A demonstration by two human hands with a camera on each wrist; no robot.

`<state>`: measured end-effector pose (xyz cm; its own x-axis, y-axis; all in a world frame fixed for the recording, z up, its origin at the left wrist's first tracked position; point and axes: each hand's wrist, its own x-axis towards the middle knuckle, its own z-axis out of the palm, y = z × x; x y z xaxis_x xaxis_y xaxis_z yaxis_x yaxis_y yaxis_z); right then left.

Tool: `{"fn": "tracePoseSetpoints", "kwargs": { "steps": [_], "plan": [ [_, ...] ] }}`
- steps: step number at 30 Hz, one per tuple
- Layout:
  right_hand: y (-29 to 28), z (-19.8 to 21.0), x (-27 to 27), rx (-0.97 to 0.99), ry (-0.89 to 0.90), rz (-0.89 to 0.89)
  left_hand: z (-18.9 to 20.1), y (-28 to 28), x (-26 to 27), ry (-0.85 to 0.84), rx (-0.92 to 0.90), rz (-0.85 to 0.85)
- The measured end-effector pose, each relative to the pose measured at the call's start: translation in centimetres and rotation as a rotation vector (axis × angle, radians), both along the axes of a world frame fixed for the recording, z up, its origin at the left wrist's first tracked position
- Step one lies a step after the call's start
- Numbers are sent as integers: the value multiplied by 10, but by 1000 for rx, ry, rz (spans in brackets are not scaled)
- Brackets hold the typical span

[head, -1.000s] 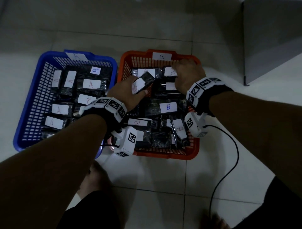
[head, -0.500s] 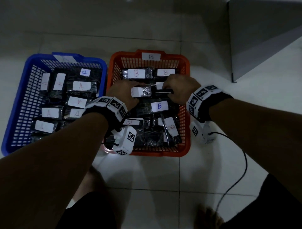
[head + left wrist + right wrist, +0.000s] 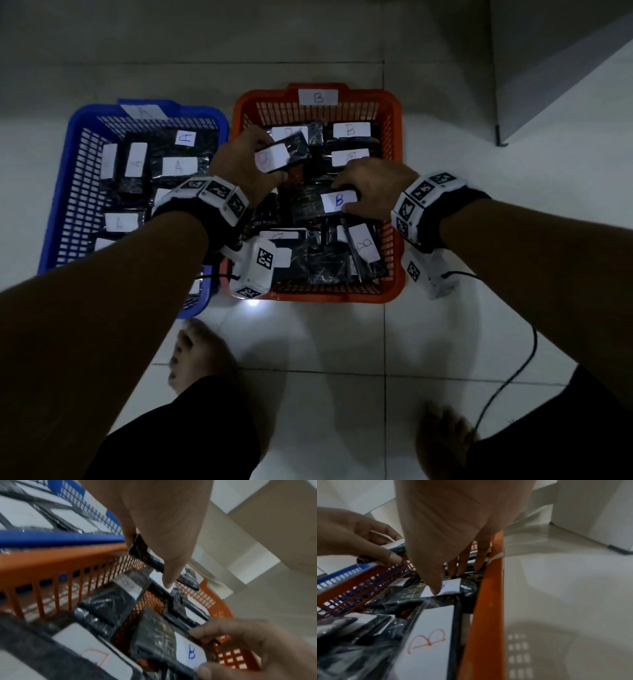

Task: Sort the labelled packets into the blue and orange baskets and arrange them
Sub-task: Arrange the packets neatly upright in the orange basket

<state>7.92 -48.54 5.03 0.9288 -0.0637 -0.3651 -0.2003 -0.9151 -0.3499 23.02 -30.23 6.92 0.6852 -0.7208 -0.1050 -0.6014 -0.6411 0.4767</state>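
Observation:
The blue basket (image 3: 202, 111) on the left holds several black packets with white "A" labels (image 3: 180, 166). Beside it on the right, the orange basket (image 3: 370, 92) holds several "B" packets (image 3: 351, 130). My left hand (image 3: 270, 161) grips a black packet (image 3: 286, 152) with a red-lettered label, raised over the orange basket's back left; this held packet (image 3: 145, 555) shows under the thumb. My right hand (image 3: 349, 198) pinches the label end of a blue-lettered "B" packet (image 3: 337, 200) in the basket's middle. That packet (image 3: 190, 653) and my thumb on its label (image 3: 450, 586) show in the wrist views.
Both baskets stand side by side on a pale tiled floor (image 3: 308, 342). A grey cabinet (image 3: 565, 68) stands at the back right. A black cable (image 3: 507, 377) trails from my right wrist over the floor. My bare feet (image 3: 195, 359) are just in front of the baskets.
My left hand has lifted its packet up and toward the orange basket's back left. My right hand has come nearer and taken hold of the blue-lettered "B" packet.

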Motion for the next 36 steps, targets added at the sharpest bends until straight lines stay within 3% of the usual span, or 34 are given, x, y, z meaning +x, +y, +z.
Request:
{"fn": "tracePoseSetpoints", "kwargs": {
  "steps": [8,16,18,22,27,30,36],
  "plan": [
    [1,-6,-1,-137,34,-28,-2,14,-11,20,97,-69],
    [4,-8,-2,-138,-26,-89,3,9,-2,-77,121,129],
    [7,-6,0,-56,-110,-143,2,4,-4,-42,119,154],
    [23,4,24,350,-271,-530,-1,-1,-21,41,47,55],
    [33,-2,41,708,-172,-741,-7,4,-30,138,41,0],
    [36,-5,42,787,-171,-762,-10,14,-28,150,50,11],
    [16,-13,57,653,-494,-934,-15,25,-8,-151,-15,224]
  ]
}}
